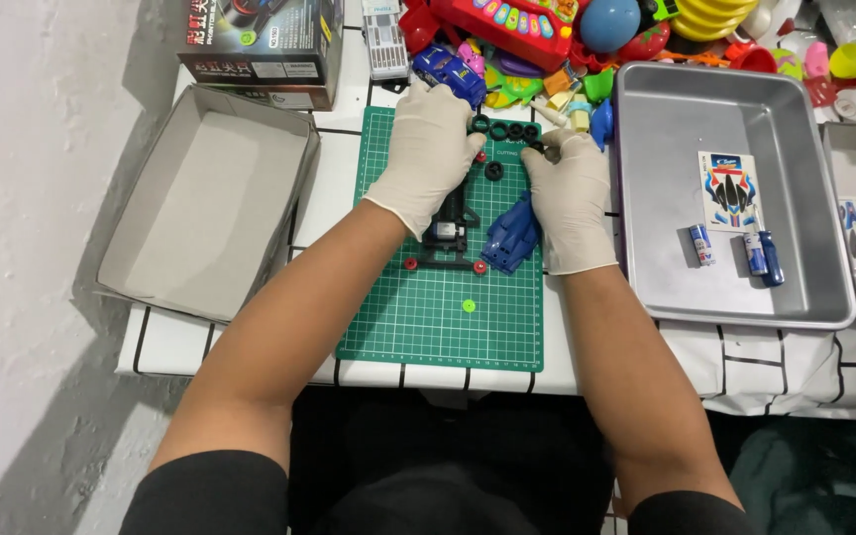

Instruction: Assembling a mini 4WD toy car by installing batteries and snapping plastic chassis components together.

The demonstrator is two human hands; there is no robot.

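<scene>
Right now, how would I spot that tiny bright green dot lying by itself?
Find the green cutting mat in the middle of the white table. On its lower half, below the black toy-car chassis, lies the small round green piece, lighter than the mat and alone, away from the black tyres.

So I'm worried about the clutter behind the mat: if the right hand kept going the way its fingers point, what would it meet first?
The right hand points up and slightly left, toward the mat's far edge. First in line is the row of small black tyres, which its fingertips seem already to touch. Just beyond sits the blue toy car.
</scene>
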